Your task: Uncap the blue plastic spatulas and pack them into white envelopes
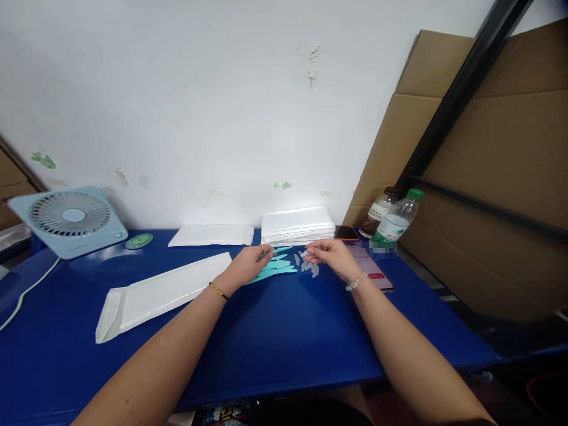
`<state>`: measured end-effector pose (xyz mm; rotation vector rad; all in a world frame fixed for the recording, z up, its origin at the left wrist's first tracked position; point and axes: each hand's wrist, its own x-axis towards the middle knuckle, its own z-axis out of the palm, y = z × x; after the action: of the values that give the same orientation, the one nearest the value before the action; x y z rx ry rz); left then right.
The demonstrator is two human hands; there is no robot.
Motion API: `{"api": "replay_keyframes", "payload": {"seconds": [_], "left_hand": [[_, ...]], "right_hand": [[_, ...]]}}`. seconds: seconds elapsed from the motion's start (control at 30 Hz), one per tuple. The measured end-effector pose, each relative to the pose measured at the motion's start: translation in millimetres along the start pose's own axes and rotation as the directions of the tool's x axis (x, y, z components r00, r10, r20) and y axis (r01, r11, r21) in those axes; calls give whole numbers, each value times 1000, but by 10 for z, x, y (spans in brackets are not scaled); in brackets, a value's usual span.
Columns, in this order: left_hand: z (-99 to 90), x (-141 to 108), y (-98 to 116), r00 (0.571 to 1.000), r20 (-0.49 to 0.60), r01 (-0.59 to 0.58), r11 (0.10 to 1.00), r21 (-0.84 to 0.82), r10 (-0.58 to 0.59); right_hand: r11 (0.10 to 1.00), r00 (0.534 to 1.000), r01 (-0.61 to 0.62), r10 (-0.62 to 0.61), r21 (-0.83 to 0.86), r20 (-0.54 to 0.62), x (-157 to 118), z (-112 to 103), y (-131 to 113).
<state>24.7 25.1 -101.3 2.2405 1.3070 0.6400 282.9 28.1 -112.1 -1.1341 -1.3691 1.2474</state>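
My left hand pinches a slim teal plastic piece that looks like an eyebrow razor, its tip pointing right. Beneath its fingers, several more teal razors lie fanned on the blue table. Across a small gap, my right hand is closed, thumb against fingers, on a small translucent plastic cap. Several similar loose caps are scattered on the table just below those fingertips. A white padded envelope lies left of my left hand, partly behind that forearm.
White envelopes are stacked by the wall, with another envelope beside them. A blue fan and a green round disc are at left. On the right are two bottles, a dark phone and a pinkish phone.
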Motion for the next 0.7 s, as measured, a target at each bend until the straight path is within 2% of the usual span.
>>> {"api": "replay_keyframes", "payload": {"seconds": [0.2, 0.37, 0.53, 0.7], "left_hand": [[11, 13, -11, 1000, 8, -28, 999, -28, 28], [6, 16, 6, 999, 21, -29, 999, -14, 29], [3, 3, 33, 998, 66, 5, 999, -49, -1], [14, -1, 33, 995, 94, -10, 998, -65, 16]], "right_hand": [[997, 999, 28, -26, 77, -27, 17, 18, 45], [999, 999, 30, -28, 44, -42, 14, 58, 75], [988, 986, 152, -154, -22, -65, 4, 91, 83], [984, 987, 160, -161, -73, -4, -9, 134, 91]]}}
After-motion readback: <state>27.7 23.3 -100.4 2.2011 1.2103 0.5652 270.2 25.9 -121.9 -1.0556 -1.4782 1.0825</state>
